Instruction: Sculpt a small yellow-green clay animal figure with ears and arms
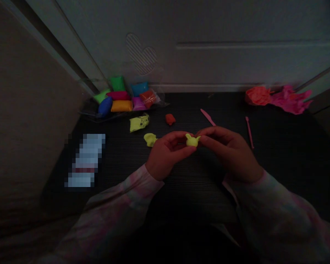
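Between my fingertips is a small yellow clay head (192,141) with two pointed ears sticking up. My left hand (169,150) grips its body between thumb and fingers. From the other side, my right hand (228,148) pinches the ear on the right with thumb and forefinger. A loose lump of yellow clay (150,139) lies just beyond my left hand, partly covered by it. Farther back are an opened yellow clay packet (139,123) and a small red clay lump (170,119). A pink plastic knife (207,116) lies behind my right hand, its near end hidden.
A clear bag with several coloured clay packets (121,106) sits at the back left. A pink modelling stick (249,132) lies to the right. Crumpled orange (257,96) and pink (291,99) material rests at the back right. A blurred-out bright rectangle (86,160) is at the left.
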{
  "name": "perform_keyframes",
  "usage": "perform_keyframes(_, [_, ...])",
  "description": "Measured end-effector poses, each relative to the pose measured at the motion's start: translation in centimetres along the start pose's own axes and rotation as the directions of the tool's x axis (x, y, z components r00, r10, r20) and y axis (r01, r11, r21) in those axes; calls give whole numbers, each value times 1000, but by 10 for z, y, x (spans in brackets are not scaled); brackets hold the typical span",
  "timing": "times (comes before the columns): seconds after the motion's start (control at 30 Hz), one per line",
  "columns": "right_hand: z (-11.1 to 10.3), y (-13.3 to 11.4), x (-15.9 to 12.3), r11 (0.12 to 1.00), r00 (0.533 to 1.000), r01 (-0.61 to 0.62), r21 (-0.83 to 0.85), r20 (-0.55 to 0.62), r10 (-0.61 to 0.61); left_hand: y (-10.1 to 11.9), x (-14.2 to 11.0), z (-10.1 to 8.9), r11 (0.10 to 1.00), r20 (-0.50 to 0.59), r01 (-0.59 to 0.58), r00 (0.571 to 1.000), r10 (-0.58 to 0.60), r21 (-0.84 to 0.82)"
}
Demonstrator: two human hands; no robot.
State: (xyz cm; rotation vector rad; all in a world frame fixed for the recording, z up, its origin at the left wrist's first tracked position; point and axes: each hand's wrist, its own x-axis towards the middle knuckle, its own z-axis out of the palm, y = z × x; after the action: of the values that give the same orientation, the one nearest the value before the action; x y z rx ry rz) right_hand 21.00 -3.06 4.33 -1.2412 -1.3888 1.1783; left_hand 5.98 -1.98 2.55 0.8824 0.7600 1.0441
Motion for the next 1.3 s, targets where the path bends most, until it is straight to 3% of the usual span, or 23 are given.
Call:
perform_keyframes(0.13, [-3,-5,-2,999,998,30,16,50,-31,4,0,1,990,7,89,996,-89,-111])
perform_keyframes(0.33, [-4,-9,-6,982,987,133,-135,105,-119,6,-1,1,967,49,172,985,-165,-190])
perform_keyframes(0.77, [-6,-8,-4,888,964,256,-383,171,-204,5,1,-1,959,40,210,978,-206,-191])
perform_keyframes(1.03, [-6,-4,-6,914,971,229,-335,141,-191,3,1,-2,963,54,186,982,-178,-194])
perform_keyframes(1.3, [-4,-4,-5,855,961,275,-441,143,-235,4,2,-1,961,28,203,979,-201,-185])
